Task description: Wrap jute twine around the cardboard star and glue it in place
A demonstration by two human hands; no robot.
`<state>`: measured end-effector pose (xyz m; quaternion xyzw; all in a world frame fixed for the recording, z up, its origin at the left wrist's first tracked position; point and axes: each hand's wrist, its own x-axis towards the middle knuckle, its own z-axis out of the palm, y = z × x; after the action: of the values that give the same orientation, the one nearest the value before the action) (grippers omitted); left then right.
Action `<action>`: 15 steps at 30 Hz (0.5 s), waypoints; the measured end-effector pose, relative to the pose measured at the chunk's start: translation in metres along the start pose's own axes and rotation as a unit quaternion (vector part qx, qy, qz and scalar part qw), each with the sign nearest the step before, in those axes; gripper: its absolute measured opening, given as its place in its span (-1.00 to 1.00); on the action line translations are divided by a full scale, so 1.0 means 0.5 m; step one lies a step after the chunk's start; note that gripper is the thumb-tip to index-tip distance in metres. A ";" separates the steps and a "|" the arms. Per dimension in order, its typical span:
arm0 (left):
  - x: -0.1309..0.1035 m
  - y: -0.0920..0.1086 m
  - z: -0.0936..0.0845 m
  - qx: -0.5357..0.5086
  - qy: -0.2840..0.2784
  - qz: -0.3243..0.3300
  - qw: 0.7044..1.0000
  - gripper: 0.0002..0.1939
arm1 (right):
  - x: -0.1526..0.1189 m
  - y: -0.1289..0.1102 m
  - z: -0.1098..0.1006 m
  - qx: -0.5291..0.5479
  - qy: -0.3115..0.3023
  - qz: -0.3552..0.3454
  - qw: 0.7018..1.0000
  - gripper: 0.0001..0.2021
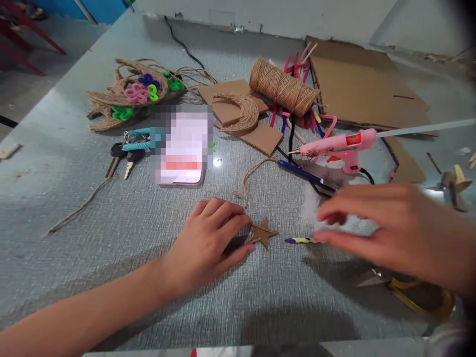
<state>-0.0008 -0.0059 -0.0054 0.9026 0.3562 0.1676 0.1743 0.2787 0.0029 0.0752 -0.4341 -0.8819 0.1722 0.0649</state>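
Note:
My left hand (213, 238) is closed on the left side of a small brown cardboard star (265, 233), which lies flat on the grey table. A piece of twine (245, 181) runs up from the star toward a blue pen (300, 171). To the right, my right hand (357, 225) is blurred, thumb and fingers apart, above the right end of a thin yellow and purple stick (297, 240). Behind it lies a pink glue gun (340, 146) with a clear glue stick in its back. Scissors (409, 292) with yellow handles are partly under my right forearm.
At the back are a twine roll (282, 85), a twine-wrapped crescent (243, 113), cardboard sheets (357, 82) and coloured pipe cleaners. Left of them lie twine-wrapped shapes with flowers (137, 94), a phone (184, 144) and keys (128, 161). A black cord trails from the glue gun.

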 end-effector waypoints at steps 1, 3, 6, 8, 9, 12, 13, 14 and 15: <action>0.000 0.001 -0.001 0.003 0.000 0.002 1.000 -0.76 | 0.023 -0.025 0.022 0.004 -0.024 -0.038 0.999 -0.85; 0.000 0.001 -0.002 0.008 0.000 0.003 1.000 -0.77 | 0.061 -0.051 0.061 0.011 -0.056 -0.063 0.996 -0.86; 0.000 0.002 -0.002 0.009 -0.001 0.003 1.000 -0.79 | 0.085 -0.050 0.096 0.015 -0.103 -0.062 0.993 -0.87; 0.001 0.002 -0.003 0.006 -0.001 0.002 1.000 -0.79 | 0.085 -0.039 0.108 0.021 -0.116 -0.057 0.991 -0.91; 0.000 0.002 -0.003 0.004 -0.001 0.001 1.000 -0.79 | 0.083 -0.035 0.111 0.026 -0.114 -0.056 0.992 -0.92; 0.000 0.003 -0.004 -0.003 0.001 0.001 1.000 -0.79 | 0.077 -0.030 0.119 0.042 -0.095 -0.063 0.993 -0.88; 0.000 0.003 -0.004 -0.004 0.002 0.000 1.000 -0.79 | 0.076 -0.029 0.121 0.044 -0.087 -0.071 0.993 -0.87; 0.001 0.003 -0.004 -0.005 0.004 0.000 1.000 -0.79 | 0.076 -0.030 0.123 0.043 -0.081 -0.079 0.993 -0.86; 0.001 0.003 -0.004 -0.005 0.006 0.000 1.000 -0.79 | 0.077 -0.030 0.125 0.041 -0.076 -0.086 0.993 -0.86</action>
<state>-0.0003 -0.0064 -0.0029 0.9009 0.3559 0.1746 0.1768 0.2274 0.0093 0.0209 -0.3392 -0.9105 0.2345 0.0294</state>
